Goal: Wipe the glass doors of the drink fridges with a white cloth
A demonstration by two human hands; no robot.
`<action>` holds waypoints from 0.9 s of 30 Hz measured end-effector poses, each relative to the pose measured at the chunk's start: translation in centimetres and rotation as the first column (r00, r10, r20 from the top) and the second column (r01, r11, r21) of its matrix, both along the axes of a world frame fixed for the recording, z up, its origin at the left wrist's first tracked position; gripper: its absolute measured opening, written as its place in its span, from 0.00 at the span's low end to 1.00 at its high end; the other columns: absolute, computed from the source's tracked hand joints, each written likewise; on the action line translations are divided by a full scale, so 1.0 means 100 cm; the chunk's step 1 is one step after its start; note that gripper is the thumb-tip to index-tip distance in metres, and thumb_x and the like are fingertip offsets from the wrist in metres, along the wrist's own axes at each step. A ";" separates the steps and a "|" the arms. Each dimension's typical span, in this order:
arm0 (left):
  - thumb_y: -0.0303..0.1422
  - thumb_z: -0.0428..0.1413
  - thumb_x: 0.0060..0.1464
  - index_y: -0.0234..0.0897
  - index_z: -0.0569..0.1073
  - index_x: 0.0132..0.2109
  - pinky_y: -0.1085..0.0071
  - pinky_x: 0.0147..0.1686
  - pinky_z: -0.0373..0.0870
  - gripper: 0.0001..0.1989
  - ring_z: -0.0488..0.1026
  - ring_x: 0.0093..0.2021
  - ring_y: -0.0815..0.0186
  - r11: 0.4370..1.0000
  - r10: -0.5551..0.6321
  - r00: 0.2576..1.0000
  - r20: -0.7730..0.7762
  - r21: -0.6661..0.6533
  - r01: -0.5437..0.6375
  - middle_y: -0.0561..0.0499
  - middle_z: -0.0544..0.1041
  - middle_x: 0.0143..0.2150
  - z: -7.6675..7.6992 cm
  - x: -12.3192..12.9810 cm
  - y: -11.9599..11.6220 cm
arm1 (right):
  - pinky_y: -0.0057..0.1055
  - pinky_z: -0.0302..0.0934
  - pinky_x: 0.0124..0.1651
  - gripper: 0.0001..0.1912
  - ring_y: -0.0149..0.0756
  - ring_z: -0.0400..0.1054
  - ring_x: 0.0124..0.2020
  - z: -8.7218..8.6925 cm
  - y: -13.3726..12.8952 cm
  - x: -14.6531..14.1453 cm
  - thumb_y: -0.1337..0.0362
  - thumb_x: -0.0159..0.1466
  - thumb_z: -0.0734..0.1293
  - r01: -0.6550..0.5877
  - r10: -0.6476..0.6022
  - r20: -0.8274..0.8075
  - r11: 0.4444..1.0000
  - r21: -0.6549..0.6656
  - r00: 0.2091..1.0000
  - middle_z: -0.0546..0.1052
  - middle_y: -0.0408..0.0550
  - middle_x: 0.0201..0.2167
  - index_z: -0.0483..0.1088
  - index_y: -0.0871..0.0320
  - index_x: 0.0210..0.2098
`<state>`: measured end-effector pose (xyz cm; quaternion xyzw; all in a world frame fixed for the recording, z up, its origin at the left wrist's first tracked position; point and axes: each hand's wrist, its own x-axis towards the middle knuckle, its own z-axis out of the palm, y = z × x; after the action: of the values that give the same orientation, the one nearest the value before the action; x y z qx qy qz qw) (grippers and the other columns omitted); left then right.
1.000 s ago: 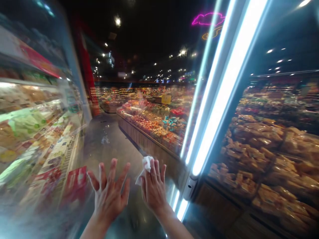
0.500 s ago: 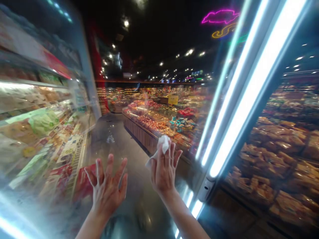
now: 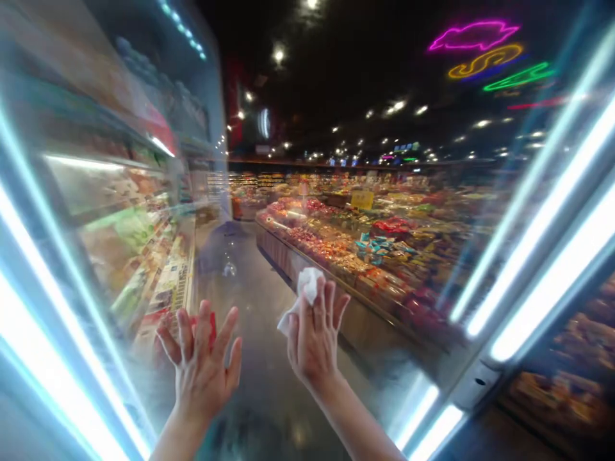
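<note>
A crumpled white tissue or cloth (image 3: 310, 285) is under the fingers of my right hand (image 3: 314, 346), its loose end sticking out to the left by the thumb. The palm faces away from me, and the tissue seems pressed against a clear pane. To the left, my left hand (image 3: 202, 362) is raised with its fingers spread and holds nothing. Whether its palm touches the pane, I cannot tell. Through the pane, an aisle and heaped goods show beyond both hands.
Bright light tubes (image 3: 542, 237) slant along the right, above a grey metal fitting (image 3: 479, 382). More tubes (image 3: 62, 333) run down the left. Beyond stand a wooden-sided display bin (image 3: 283, 256), a yellow sign (image 3: 362, 199) and stocked shelves (image 3: 158, 256).
The view has swung, so the bins, neon signs and right-hand tubes sit further right, and tubes now show on the left. Both hands stay nearly in place; the tissue remains under the right fingers.
</note>
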<state>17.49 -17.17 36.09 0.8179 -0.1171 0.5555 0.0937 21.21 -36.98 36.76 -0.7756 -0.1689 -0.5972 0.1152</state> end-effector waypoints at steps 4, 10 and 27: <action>0.32 0.61 0.59 0.59 0.47 0.76 0.39 0.75 0.24 0.46 0.27 0.80 0.48 1.000 0.024 1.000 -0.010 -0.015 -0.024 0.56 0.36 0.81 -0.004 -0.004 0.027 | 0.49 0.22 0.79 0.29 0.40 0.33 0.79 -0.003 0.045 -0.005 0.70 0.70 0.61 -0.117 0.119 0.010 0.984 -0.136 0.993 0.46 0.53 0.78 0.59 0.62 0.70; 0.30 0.59 0.60 0.55 0.45 0.76 0.40 0.75 0.21 0.45 0.24 0.79 0.52 0.998 0.046 0.999 0.002 -0.030 -0.046 0.54 0.33 0.81 -0.006 -0.009 0.058 | 0.64 0.23 0.77 0.30 0.47 0.29 0.79 0.033 0.079 -0.004 0.70 0.72 0.58 -0.065 0.066 0.011 0.997 -0.028 0.998 0.49 0.60 0.77 0.55 0.65 0.72; 0.28 0.60 0.59 0.57 0.45 0.76 0.38 0.75 0.22 0.47 0.27 0.79 0.48 0.998 -0.028 0.996 -0.090 -0.064 0.022 0.54 0.34 0.81 -0.036 -0.025 0.067 | 0.52 0.28 0.80 0.16 0.41 0.40 0.78 -0.094 0.076 -0.015 0.72 0.67 0.66 -0.186 0.182 -0.038 0.964 -0.188 0.983 0.56 0.46 0.75 0.76 0.54 0.52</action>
<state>14.96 -10.47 32.47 0.8373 -0.1053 0.5201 0.1318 19.69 -29.41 27.39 -0.7702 -0.2953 -0.5569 0.0969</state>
